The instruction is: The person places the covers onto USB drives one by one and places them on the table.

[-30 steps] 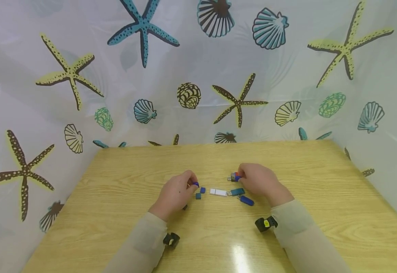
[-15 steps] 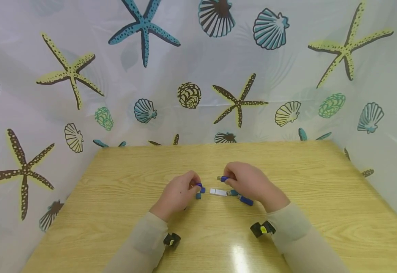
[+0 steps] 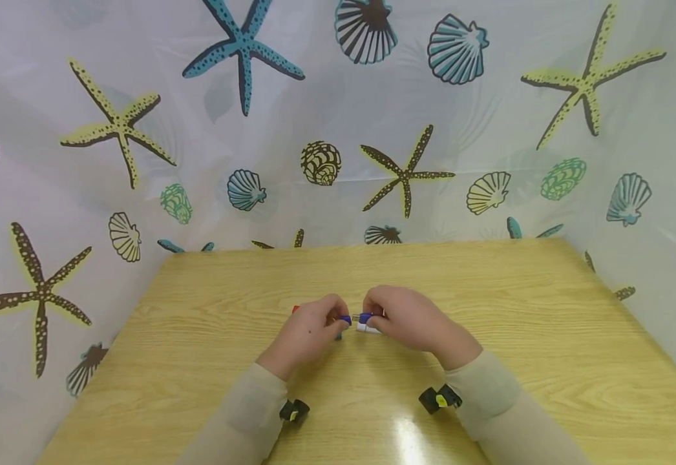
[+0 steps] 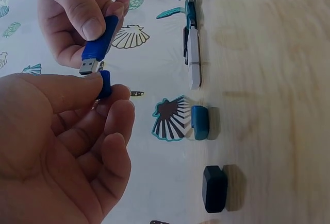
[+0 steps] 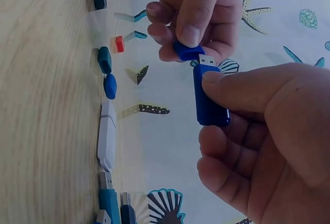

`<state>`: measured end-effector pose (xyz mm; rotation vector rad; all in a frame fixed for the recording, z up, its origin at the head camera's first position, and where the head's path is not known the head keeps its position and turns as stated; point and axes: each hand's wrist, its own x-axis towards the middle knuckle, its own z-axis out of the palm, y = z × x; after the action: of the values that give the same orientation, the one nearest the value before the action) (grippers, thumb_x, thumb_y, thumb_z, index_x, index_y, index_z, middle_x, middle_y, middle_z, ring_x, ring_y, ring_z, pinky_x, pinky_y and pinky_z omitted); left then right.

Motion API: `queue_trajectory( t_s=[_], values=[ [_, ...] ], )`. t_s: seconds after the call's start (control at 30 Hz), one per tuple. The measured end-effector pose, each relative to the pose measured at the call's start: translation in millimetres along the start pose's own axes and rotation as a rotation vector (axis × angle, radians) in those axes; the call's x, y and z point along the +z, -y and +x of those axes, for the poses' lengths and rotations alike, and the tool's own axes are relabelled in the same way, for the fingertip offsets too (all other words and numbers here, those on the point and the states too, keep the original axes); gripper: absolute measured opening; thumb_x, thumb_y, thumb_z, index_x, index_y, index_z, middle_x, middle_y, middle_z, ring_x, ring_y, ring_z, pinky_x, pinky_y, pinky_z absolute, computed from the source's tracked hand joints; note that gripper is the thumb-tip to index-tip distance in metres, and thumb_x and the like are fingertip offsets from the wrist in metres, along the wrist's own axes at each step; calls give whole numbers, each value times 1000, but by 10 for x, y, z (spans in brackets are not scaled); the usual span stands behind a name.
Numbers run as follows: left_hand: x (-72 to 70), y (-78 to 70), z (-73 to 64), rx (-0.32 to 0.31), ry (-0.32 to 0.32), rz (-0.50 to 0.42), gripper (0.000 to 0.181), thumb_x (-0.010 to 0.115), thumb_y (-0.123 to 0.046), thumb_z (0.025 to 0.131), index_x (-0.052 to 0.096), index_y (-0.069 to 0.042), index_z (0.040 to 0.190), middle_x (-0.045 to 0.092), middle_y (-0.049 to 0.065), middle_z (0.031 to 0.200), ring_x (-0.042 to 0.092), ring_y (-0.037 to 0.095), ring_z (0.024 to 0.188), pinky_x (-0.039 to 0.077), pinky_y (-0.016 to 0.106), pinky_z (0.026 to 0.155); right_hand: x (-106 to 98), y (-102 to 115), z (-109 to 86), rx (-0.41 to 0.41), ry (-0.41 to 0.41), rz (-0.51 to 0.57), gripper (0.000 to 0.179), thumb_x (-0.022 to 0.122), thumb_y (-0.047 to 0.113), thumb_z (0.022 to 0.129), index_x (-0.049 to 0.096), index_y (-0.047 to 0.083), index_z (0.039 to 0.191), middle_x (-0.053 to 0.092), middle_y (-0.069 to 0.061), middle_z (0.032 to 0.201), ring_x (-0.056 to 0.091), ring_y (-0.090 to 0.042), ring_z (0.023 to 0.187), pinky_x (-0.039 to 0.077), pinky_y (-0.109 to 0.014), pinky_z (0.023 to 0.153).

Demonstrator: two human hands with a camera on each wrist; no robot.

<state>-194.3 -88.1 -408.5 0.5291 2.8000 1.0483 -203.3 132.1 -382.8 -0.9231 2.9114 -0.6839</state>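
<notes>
My right hand (image 3: 374,316) pinches a blue USB stick (image 3: 366,318) between thumb and fingers, its metal plug (image 4: 88,67) bare and pointing at my left hand. My left hand (image 3: 338,320) pinches a small blue cap (image 3: 346,319) just in front of that plug; a narrow gap shows between them in the wrist views. In the right wrist view the blue stick (image 5: 209,98) sits under my thumb, and the blue cap (image 5: 187,52) is above it. Both are held a little above the wooden table (image 3: 489,290).
On the table lie a white stick (image 4: 193,57), a teal cap (image 4: 200,122), a black cap (image 4: 214,188), a red cap (image 5: 119,44), another blue cap (image 5: 110,86) and a teal stick (image 5: 109,201) with more sticks beside it. A seashell-print curtain (image 3: 338,129) walls the table.
My right hand has carried the blue stick left from the group of sticks, up to my left hand. My left hand has barely moved, still pinching the blue cap.
</notes>
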Motion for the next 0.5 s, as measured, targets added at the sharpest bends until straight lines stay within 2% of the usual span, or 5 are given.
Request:
queue_trajectory(
  t_s=[0.2,0.5],
  values=[
    [-1,-12,-5,31,13,-15,9,68,-22,100,60,-25,102,62,-7,82,56,14,71,48,32,63,18,28,-5,-32,4,3,13,73,19,95,61,23,91,56,15,79,51,-8,69,46,-30,65],
    [3,-17,-8,32,24,-28,9,68,-22,100,60,-25,102,62,-6,82,56,14,71,47,32,63,41,17,-10,-38,19,-1,14,74,22,95,60,24,91,56,16,80,52,-7,69,46,-29,65]
  ],
)
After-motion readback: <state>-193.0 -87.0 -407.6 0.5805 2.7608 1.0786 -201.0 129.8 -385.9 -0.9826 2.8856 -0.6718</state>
